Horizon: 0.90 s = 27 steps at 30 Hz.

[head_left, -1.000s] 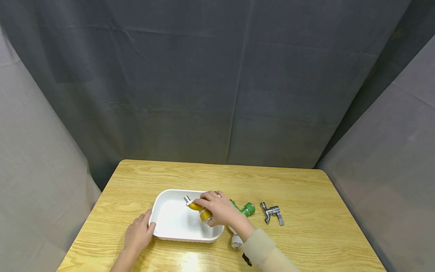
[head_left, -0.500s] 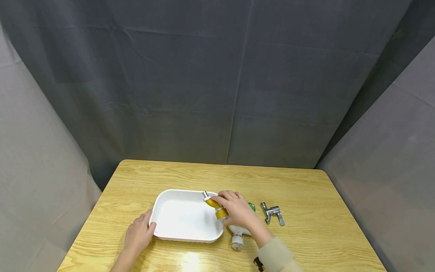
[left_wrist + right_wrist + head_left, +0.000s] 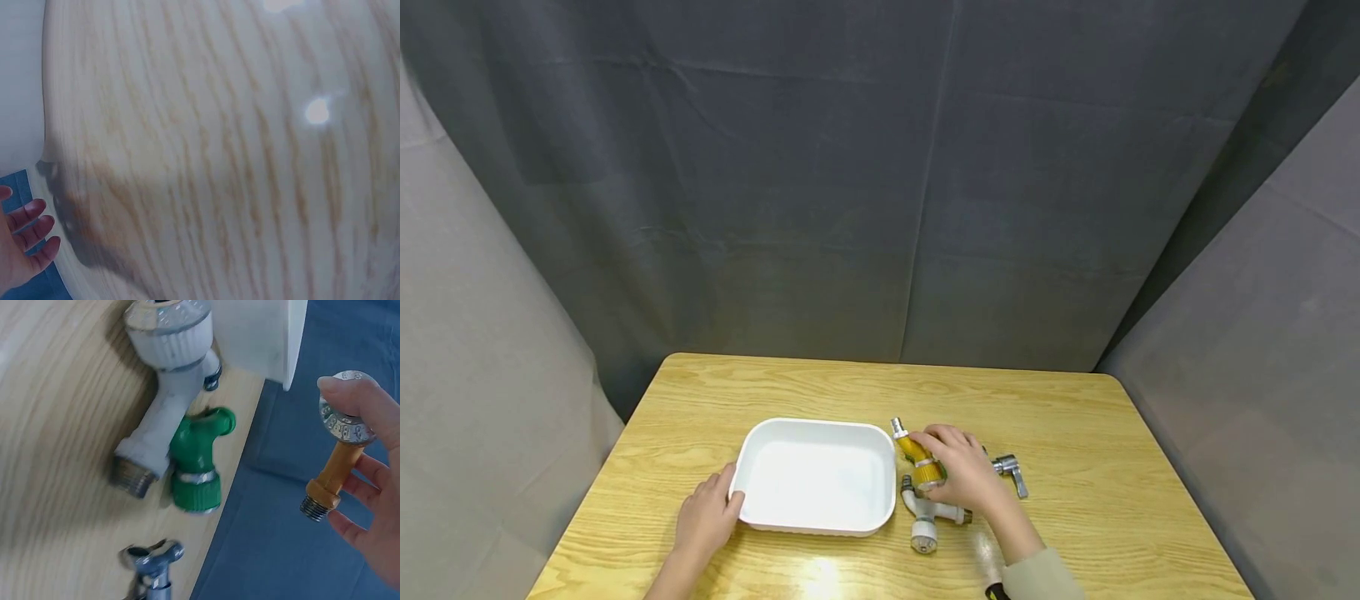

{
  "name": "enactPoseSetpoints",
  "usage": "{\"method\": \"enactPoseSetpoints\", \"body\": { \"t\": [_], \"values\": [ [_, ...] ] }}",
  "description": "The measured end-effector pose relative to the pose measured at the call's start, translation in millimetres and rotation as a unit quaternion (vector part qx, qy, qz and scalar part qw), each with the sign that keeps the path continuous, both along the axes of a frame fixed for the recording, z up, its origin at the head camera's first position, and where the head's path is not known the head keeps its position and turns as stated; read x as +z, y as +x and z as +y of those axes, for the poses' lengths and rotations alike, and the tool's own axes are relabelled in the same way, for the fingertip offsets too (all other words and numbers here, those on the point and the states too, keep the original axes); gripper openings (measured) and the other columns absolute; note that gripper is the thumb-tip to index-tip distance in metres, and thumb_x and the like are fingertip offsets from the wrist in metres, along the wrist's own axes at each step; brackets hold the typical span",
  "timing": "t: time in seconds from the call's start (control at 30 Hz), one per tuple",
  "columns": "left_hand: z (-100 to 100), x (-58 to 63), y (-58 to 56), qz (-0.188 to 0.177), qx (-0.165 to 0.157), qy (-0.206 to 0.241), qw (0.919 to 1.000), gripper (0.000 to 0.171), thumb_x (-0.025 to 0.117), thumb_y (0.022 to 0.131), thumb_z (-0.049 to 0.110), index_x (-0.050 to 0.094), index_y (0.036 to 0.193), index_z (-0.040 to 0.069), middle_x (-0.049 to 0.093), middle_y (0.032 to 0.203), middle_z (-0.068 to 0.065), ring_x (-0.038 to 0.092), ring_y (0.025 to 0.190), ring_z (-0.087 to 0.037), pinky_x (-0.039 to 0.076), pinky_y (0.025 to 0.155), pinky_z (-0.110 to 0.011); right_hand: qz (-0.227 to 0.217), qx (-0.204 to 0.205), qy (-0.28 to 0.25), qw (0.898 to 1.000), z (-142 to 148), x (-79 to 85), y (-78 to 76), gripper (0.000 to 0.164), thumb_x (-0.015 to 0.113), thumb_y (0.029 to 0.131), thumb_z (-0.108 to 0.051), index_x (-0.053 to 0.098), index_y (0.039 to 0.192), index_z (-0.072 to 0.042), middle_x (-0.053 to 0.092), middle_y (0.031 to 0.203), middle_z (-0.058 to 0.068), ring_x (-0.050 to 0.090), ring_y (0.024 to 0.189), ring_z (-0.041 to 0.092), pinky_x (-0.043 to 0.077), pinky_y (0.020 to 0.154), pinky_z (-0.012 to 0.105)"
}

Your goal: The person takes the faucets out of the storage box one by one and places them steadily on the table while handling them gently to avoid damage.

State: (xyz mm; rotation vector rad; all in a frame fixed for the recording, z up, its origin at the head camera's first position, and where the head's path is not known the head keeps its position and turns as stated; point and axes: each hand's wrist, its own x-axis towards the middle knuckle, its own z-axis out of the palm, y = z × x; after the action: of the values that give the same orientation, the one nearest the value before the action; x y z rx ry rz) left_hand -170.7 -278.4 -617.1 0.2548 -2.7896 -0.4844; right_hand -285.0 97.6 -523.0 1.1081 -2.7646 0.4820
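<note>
A yellow tap (image 3: 913,454) with a metal threaded end is gripped by my right hand (image 3: 958,467), held up just right of the white tray (image 3: 812,529). In the right wrist view the thumb lies over the tap's round clear end, the fingers behind its yellow body. My left hand (image 3: 703,512) rests at the tray's left rim with fingers and thumb spread along it; its loosely bent fingers show in the left wrist view. Beneath the right hand are a white tap (image 3: 925,521) and a green tap (image 3: 197,459), the latter mostly hidden in the head view.
A chrome tap (image 3: 1011,471) lies further right on the wooden table (image 3: 1075,533), partly covered by the right hand. Dark cloth (image 3: 812,208) hangs behind the table, with paler grey cloth (image 3: 1262,350) at both sides.
My right hand has carried the yellow tap rightwards from over the tray to above the white and green taps. My left hand and the tray have stayed put.
</note>
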Motion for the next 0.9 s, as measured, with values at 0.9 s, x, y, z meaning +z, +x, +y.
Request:
{"method": "enactPoseSetpoints", "body": {
  "t": [0.9],
  "values": [
    [0.6,-1.3,-0.4,0.011,0.004,-0.002,0.9999,0.040,0.045,0.087,0.023,0.049,0.124,0.009,0.061,0.091,-0.012,0.059,0.080,-0.030,0.046,0.061,-0.045,-0.049,-0.116,0.007,0.992,68.1,-47.6,10.7,0.082,0.084,0.054,-0.023,0.050,0.129,-0.021,0.050,0.124,0.008,0.045,0.116,0.031,0.033,0.090,0.062]
  ]
}}
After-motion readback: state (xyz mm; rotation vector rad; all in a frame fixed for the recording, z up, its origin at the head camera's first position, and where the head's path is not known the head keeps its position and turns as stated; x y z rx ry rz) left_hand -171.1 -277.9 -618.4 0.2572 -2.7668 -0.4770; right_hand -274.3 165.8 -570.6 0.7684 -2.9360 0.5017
